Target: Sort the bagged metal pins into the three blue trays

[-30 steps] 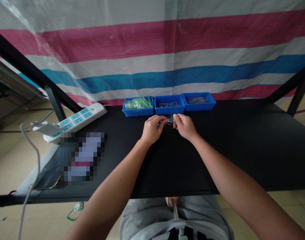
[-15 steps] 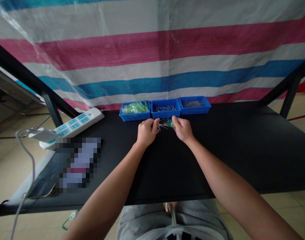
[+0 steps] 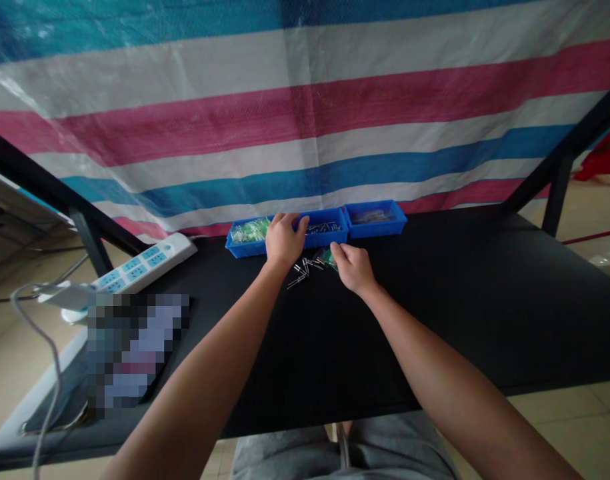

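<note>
Three blue bins stand in a row at the back of the black table (image 3: 435, 300). The left bin (image 3: 247, 237) holds green parts, the middle bin (image 3: 327, 229) holds small metal screws, the right bin (image 3: 375, 219) holds pale small parts. My left hand (image 3: 282, 240) reaches over the gap between the left and middle bins, fingers curled down. Several loose screws (image 3: 301, 271) lie on the table just in front. My right hand (image 3: 351, 265) rests beside them, its fingers pinched on a small green part (image 3: 327, 257).
A white power strip (image 3: 135, 267) with blue sockets lies at the back left, a grey cable (image 3: 39, 373) running from it. A blurred flat object (image 3: 129, 347) lies on the left of the table. A striped tarp (image 3: 305, 120) hangs behind; black frame bars (image 3: 559, 167) stand at both sides.
My left hand has left the right hand and moved forward to the bins. Loose screws now lie uncovered on the table. The view has tilted upward.
</note>
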A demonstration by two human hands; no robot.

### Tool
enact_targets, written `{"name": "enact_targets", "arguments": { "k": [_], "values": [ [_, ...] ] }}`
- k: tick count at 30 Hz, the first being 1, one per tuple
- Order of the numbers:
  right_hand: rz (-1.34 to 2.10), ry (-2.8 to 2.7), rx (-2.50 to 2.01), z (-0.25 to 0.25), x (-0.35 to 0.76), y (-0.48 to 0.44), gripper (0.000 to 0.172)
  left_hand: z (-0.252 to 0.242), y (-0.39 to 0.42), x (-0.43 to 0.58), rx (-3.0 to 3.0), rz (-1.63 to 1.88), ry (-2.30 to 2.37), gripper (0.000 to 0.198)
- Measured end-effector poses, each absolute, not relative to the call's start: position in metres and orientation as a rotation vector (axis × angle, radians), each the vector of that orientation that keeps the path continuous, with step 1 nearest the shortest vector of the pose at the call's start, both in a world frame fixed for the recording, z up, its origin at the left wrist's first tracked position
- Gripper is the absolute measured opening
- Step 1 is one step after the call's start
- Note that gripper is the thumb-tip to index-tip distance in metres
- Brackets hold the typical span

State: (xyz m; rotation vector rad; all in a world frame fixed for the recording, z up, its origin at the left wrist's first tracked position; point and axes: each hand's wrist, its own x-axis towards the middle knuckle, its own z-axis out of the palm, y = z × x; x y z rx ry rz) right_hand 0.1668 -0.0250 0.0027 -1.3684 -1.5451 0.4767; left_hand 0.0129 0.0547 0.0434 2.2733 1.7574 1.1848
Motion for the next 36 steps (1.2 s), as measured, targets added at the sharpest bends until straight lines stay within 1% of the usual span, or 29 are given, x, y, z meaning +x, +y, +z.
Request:
{"name": "enact_targets", "arguments": {
  "k": [2, 4, 7, 9, 13, 16, 21, 29, 36],
  "values": [
    [0.467, -1.539, -1.364, 0.002, 0.168, -0.024, 0.049, 0.039, 0.043, 0.006, 2.233, 1.315, 1.717, 0.031],
    [0.453, -1.528, -1.370, 0.000, 0.169, -0.023, 0.048, 0.034, 0.031, -0.003, 2.184, 1.370, 1.715, 0.028],
    [0.401, -1.503, -1.405, -0.001, 0.169, -0.022, 0.044, 0.027, 0.021, -0.015, 2.143, 1.290, 1.698, 0.022],
    [0.347, -1.505, -1.425, -0.002, 0.170, -0.021, 0.038, 0.020, 0.018, -0.022, 2.126, 1.203, 1.677, 0.020],
    [0.199, -1.647, -1.422, -0.005, 0.170, -0.020, 0.021, 0.005, 0.015, -0.030, 2.129, 1.118, 1.639, 0.021],
    [0.131, -1.844, -1.412, -0.008, 0.167, -0.022, 0.015, -0.003, 0.010, -0.031, 2.181, 1.079, 1.581, 0.023],
    [0.046, -2.050, -1.495, -0.008, 0.158, -0.026, 0.017, -0.005, 0.003, -0.028, 2.309, 0.972, 1.471, 0.028],
    [0.013, -2.203, -1.672, -0.003, 0.153, -0.026, 0.020, -0.009, 0.002, -0.025, 2.469, 0.903, 1.430, 0.028],
    [-0.081, -2.140, -1.681, -0.009, 0.150, -0.028, 0.018, -0.012, 0.001, -0.021, 2.482, 0.936, 1.385, 0.027]
  ]
}}
